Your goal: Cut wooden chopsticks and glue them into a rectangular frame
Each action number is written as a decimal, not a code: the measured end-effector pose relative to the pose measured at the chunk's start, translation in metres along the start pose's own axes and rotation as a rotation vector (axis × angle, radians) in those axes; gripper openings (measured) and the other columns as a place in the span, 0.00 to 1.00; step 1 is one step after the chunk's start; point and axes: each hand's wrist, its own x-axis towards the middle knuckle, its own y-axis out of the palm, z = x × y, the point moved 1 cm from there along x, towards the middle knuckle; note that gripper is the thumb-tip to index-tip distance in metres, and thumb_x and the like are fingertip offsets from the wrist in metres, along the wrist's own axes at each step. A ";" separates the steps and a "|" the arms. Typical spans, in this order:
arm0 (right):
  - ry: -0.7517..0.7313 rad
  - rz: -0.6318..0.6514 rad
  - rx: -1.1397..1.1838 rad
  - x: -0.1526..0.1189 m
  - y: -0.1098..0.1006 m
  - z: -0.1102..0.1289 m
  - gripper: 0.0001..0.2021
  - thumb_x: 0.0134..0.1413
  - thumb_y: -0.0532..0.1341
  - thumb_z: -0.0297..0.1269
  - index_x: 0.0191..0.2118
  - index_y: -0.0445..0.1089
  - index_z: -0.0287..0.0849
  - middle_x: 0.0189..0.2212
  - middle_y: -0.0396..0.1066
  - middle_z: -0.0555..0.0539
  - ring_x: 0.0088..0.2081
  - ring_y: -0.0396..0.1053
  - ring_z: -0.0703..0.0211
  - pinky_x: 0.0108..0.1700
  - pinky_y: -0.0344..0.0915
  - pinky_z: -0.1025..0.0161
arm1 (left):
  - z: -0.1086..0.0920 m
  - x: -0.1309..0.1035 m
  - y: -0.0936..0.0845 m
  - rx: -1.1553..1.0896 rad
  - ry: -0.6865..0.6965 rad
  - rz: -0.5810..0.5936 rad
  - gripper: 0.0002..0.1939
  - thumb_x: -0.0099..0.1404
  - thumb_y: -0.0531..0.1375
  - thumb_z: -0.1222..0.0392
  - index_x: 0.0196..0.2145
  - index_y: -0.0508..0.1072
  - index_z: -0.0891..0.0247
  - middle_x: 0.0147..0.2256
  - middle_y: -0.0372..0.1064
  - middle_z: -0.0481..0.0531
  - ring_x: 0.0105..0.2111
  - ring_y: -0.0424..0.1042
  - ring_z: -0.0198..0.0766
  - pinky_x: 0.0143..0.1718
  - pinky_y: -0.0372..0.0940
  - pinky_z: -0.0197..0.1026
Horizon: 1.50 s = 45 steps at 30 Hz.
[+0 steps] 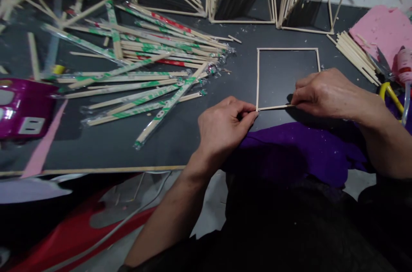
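Note:
A square frame of thin wooden sticks (287, 49) lies flat on the dark grey table (238, 87). My left hand (223, 124) pinches its near left corner, where the left stick meets the near stick (275, 107). Farther right, my right hand (322, 94) has its fingers closed on the near stick and covers the near right corner. Purple cloth (296, 143) lies under and below my hands at the table's front edge.
Wrapped chopsticks (138, 82) are piled at left, beside a magenta device (27, 107). Stick structures (243, 21) stand along the back. Loose sticks (357, 57), pink sheet (383, 31), yellow-handled scissors (394, 98) and a glue bottle (404, 64) lie at right.

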 end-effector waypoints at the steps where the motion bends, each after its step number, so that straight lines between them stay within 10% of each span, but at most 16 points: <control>1: -0.002 0.000 0.005 0.000 0.000 0.000 0.12 0.58 0.56 0.29 0.38 0.78 0.45 0.34 0.74 0.46 0.37 0.71 0.57 0.33 0.55 0.62 | 0.000 0.000 0.000 0.000 -0.001 0.000 0.11 0.62 0.59 0.53 0.36 0.80 0.56 0.31 0.75 0.49 0.31 0.72 0.38 0.32 0.62 0.39; 45: 0.025 -0.060 0.080 0.005 0.011 0.001 0.10 0.55 0.57 0.30 0.36 0.77 0.43 0.29 0.74 0.48 0.30 0.66 0.62 0.31 0.48 0.62 | -0.003 0.000 0.001 0.026 -0.015 -0.015 0.11 0.62 0.59 0.49 0.33 0.78 0.56 0.31 0.75 0.50 0.32 0.74 0.41 0.32 0.63 0.42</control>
